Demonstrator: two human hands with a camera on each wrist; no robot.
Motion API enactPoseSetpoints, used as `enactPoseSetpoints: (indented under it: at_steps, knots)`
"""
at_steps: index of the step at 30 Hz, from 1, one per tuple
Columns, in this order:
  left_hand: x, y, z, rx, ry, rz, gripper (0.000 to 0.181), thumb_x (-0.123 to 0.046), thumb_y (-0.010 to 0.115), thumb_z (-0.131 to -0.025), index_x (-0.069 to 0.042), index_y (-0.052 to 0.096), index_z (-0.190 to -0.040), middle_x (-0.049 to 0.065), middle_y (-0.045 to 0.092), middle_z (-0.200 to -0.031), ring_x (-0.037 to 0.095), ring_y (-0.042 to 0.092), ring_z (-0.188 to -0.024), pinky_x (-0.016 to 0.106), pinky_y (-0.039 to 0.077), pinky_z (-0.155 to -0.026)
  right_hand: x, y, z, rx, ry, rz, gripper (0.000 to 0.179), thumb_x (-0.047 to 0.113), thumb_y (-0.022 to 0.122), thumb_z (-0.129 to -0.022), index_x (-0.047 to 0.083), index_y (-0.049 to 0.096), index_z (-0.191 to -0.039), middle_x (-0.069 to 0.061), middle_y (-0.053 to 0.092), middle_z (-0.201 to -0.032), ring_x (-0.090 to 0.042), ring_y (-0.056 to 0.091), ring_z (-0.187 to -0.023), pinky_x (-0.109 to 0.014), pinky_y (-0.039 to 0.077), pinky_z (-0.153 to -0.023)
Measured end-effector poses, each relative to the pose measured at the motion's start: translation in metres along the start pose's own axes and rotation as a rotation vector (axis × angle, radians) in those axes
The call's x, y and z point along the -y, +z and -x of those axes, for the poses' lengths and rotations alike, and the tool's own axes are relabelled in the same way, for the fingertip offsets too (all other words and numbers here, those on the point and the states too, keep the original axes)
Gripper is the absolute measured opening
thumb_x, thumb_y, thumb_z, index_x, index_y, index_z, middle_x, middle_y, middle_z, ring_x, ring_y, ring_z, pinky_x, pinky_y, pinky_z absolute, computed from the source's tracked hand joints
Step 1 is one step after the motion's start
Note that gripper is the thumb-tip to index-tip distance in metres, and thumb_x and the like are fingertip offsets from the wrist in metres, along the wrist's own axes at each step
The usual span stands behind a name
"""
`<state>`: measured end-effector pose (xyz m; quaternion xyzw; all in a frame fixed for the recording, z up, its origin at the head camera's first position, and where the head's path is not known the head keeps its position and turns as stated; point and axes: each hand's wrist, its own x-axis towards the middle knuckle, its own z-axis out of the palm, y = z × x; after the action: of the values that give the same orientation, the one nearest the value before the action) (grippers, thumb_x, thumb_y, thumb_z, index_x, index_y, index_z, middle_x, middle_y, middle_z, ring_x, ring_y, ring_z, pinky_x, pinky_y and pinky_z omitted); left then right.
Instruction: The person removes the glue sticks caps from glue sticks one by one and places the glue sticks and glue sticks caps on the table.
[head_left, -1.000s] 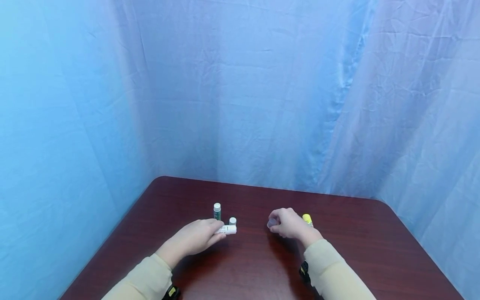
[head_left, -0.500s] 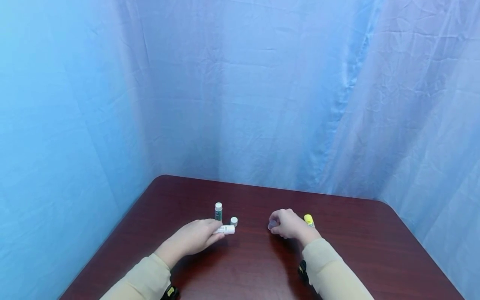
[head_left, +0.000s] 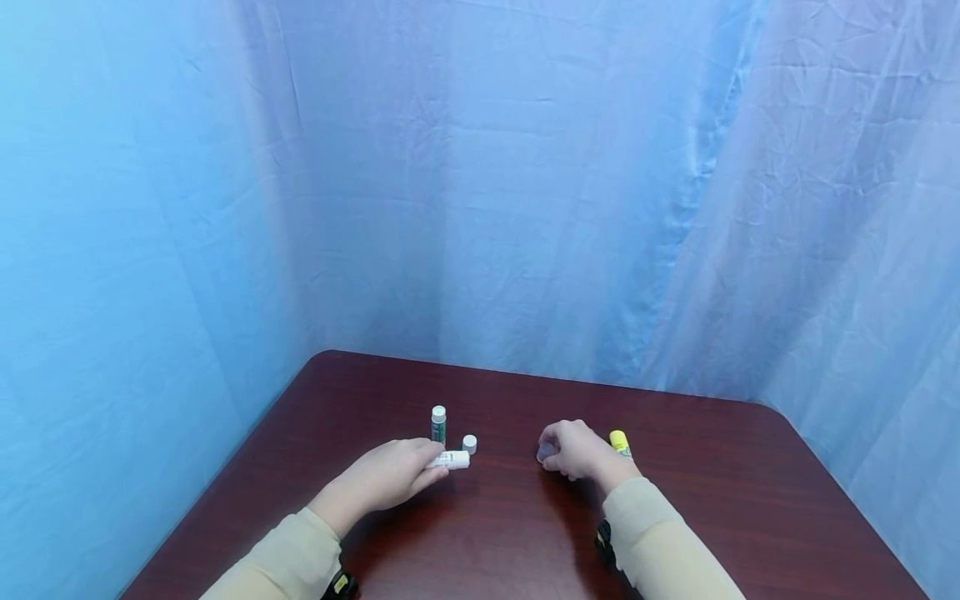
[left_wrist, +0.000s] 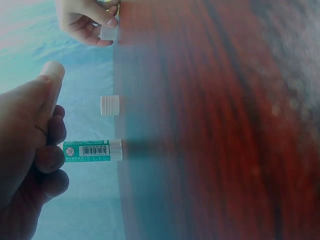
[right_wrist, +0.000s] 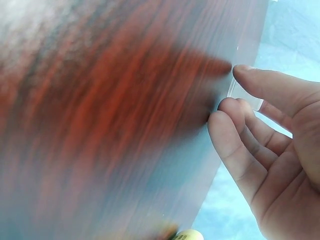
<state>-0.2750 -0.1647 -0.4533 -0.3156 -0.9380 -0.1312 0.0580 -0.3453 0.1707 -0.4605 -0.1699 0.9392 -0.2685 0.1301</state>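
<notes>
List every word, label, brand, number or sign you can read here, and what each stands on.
No word, brand or number is legible enough to quote.
Green-labelled tube: a barcode and a round sign show; characters, digits and the sign's details are too small.
White tube in the left hand: printing too small and blurred.
Yellow-ended tube: markings unreadable.

Your left hand [head_left: 392,475] grips a white tube [head_left: 457,459], nearly level; your right hand [head_left: 587,451] pinches a small translucent cap [head_left: 545,452] at the tabletop [head_left: 487,533].
</notes>
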Motion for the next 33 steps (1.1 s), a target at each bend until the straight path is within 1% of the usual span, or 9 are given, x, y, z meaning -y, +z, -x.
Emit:
enactPoseSetpoints:
  at_steps: [6, 10, 13, 19, 24, 33]
  knots:
    - [0.0006, 0.001, 0.0, -0.003, 0.005, -0.001, 0.023, -0.036, 0.063, -0.102, -0.015, 0.064, -0.11, -0.007, 0.062, -0.094, 0.007, 0.054, -0.076, 0.031, 0.053, -0.073, -0.0009, 0.0012, -0.0019, 0.016, 0.003, 0.003, 0.027, 0.008, 0.075, -0.092, 0.007, 0.069, -0.118, -0.006, 0.06, -0.079, -0.022, 0.06, -0.06, -0.035, 0.054, -0.056]
    - [0.0005, 0.0016, -0.0003, -0.008, 0.01, -0.003, 0.022, -0.035, 0.063, -0.102, -0.015, 0.064, -0.111, -0.007, 0.062, -0.094, 0.007, 0.054, -0.076, 0.032, 0.053, -0.074, -0.0007, 0.0005, -0.003, 0.019, 0.003, 0.009, 0.027, 0.009, 0.075, -0.092, 0.006, 0.069, -0.118, -0.006, 0.06, -0.08, -0.022, 0.061, -0.06, -0.035, 0.054, -0.056]
    - [0.0003, 0.0016, -0.0004, -0.012, 0.014, -0.002, 0.021, -0.034, 0.063, -0.102, -0.015, 0.064, -0.11, -0.007, 0.062, -0.094, 0.007, 0.054, -0.076, 0.032, 0.052, -0.074, -0.0003, 0.0006, -0.0035, 0.017, 0.005, 0.012, 0.027, 0.009, 0.075, -0.092, 0.006, 0.069, -0.118, -0.006, 0.06, -0.084, -0.022, 0.061, -0.06, -0.035, 0.054, -0.056]
    - [0.0013, 0.0017, -0.0002, -0.016, 0.024, -0.001, 0.021, -0.035, 0.062, -0.103, -0.014, 0.064, -0.109, -0.008, 0.06, -0.092, 0.007, 0.053, -0.075, 0.032, 0.052, -0.072, 0.0001, 0.0012, -0.0018, 0.016, 0.003, 0.015, 0.023, 0.008, 0.075, -0.092, 0.008, 0.069, -0.114, -0.006, 0.06, -0.084, -0.024, 0.062, -0.063, -0.035, 0.054, -0.056]
    - [0.0013, 0.0016, 0.0008, -0.023, 0.028, -0.002, 0.021, -0.035, 0.062, -0.103, -0.015, 0.063, -0.108, -0.01, 0.058, -0.09, 0.006, 0.052, -0.073, 0.031, 0.051, -0.07, 0.0006, 0.0009, -0.0015, 0.015, 0.008, 0.021, 0.024, 0.008, 0.076, -0.092, 0.008, 0.069, -0.115, -0.006, 0.06, -0.087, -0.023, 0.062, -0.063, -0.035, 0.054, -0.056]
    - [0.0013, 0.0011, 0.001, -0.015, 0.002, -0.019, 0.024, -0.037, 0.062, -0.103, -0.015, 0.064, -0.112, -0.008, 0.062, -0.094, 0.006, 0.054, -0.076, 0.031, 0.052, -0.073, 0.0027, 0.0009, -0.0005, 0.017, 0.014, 0.019, 0.02, 0.009, 0.076, -0.092, 0.01, 0.069, -0.111, -0.006, 0.06, -0.085, -0.024, 0.062, -0.065, -0.035, 0.054, -0.057]
